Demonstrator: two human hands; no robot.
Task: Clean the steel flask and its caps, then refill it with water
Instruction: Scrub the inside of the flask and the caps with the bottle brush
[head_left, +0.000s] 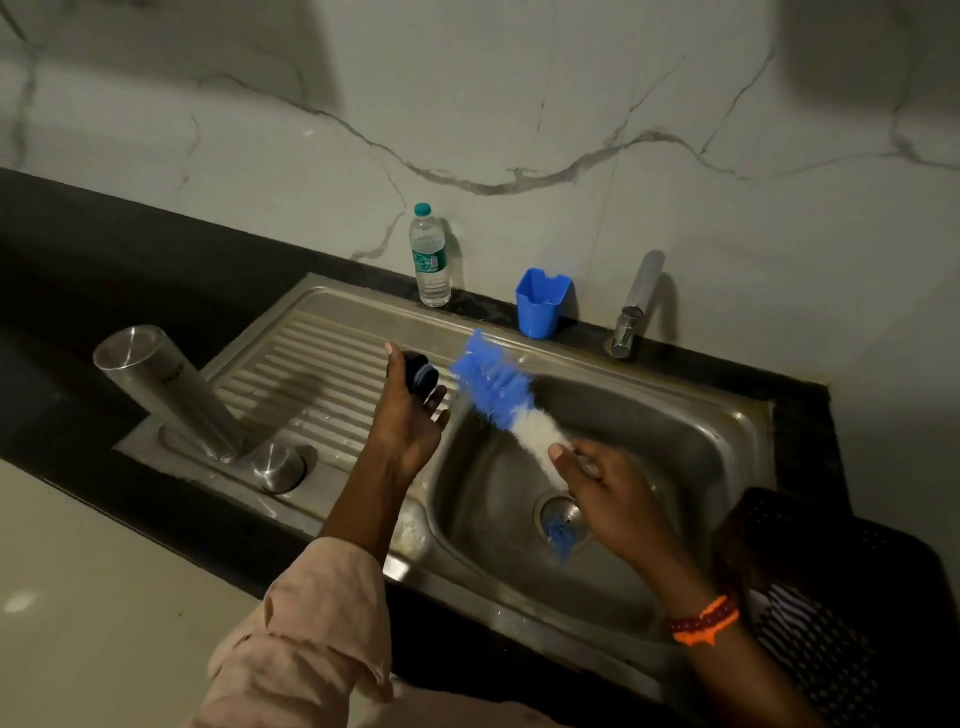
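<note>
While the sink (675, 415) gapes below, the steel flask (166, 389) stands inverted on the drainboard, likely slippery, best taken round its middle; the right hand (618, 499) clamps a soft bottle brush (501, 397); the left hand (410, 415) pinches the small dark cap (420, 375), light, rim-held.

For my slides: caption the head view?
Left hand holds the black cap, right hand the bottle brush, over the sink.

Flask (169, 392) and cap (279, 466) on drainboard (322, 374), left of basin (649, 441).
</note>
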